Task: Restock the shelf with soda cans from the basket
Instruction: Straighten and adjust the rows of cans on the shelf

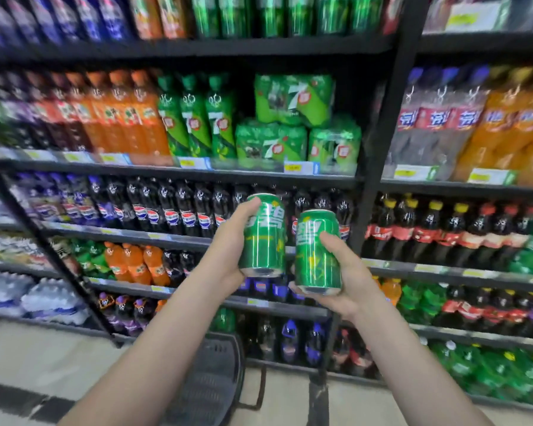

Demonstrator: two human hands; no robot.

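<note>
Two green soda cans are held upright in front of the shelving, the left can (263, 235) in the left hand (228, 250), the right can (318, 250) in the right hand (348, 281); each grip wraps its can. Nearly touching, they could knock and slip. Green multipacks (293, 124) crowd the upper shelf (173, 169). The basket (210, 379) sits below on the floor.
</note>
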